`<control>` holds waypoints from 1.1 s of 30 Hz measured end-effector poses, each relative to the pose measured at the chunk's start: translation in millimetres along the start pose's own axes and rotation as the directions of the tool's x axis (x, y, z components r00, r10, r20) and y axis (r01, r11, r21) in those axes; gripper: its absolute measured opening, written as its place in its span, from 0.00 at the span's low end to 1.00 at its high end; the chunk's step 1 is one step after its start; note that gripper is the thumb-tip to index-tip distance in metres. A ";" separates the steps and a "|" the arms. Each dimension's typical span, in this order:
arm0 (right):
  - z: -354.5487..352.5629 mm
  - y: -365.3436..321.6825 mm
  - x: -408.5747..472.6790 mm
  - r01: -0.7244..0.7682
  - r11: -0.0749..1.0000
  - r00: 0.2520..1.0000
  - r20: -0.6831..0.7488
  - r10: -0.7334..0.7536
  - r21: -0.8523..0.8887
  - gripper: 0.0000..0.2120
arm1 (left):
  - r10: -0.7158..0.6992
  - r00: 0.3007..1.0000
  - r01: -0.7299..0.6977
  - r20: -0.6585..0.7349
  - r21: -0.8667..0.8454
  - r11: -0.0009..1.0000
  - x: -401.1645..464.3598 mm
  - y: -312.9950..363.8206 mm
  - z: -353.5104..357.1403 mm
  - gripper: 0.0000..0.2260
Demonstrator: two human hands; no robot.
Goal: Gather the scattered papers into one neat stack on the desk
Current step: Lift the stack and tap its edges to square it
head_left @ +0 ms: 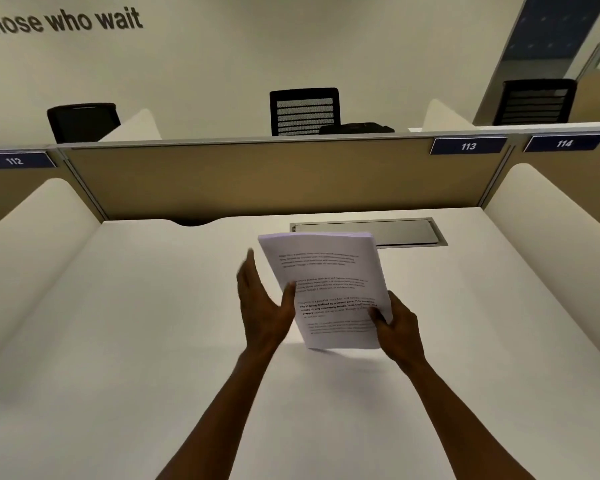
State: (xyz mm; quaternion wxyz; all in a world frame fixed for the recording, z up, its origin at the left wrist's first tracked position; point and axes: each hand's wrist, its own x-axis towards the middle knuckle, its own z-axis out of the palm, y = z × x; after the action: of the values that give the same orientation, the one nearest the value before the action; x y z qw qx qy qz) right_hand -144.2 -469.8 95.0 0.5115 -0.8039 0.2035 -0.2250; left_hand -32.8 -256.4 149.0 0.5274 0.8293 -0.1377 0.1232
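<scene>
Right hand (397, 327): my fingers pinch the paper stack (326, 289) at its lower corner, tilted above the tabletop (118, 341).
Left hand (260, 303): fingers straight, released, thumb touching the stack's edge.

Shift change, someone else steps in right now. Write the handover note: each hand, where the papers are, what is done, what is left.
Right hand: grips the lower right edge of the paper stack, thumb on the printed top sheet.
Left hand: fingers straight, flat against the stack's left edge; thumb touches the top sheet.
Papers: one bundle, held tilted above the desk, in front of the metal cable hatch. No loose sheets show on the desk.
Done: papers appear gathered into one stack.
Left: square the edges if needed and lay the stack flat on the desk.
</scene>
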 end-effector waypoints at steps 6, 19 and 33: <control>-19.3 -25.5 16.3 0.205 0.960 0.975 0.128 -0.183 -0.189 0.10 | 0.397 0.819 -0.529 0.415 0.276 0.803 74.4 73.9 -32.9 0.38; -64.0 -29.8 36.1 -0.244 0.953 0.940 0.286 0.187 0.178 0.35 | -0.032 0.766 0.074 0.642 -0.039 0.996 66.7 13.8 -67.8 0.09; -20.5 15.1 4.3 -0.314 0.847 0.947 0.211 0.244 0.428 0.09 | -0.183 0.790 0.396 0.586 -0.258 0.881 23.1 -70.0 -40.2 0.09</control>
State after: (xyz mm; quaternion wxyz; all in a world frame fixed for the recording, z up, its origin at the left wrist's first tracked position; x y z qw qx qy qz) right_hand -153.8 -493.1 89.5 0.7267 -0.6373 0.2214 -0.1292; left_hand 11.4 -193.7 114.8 0.6244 0.7267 -0.1712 -0.2296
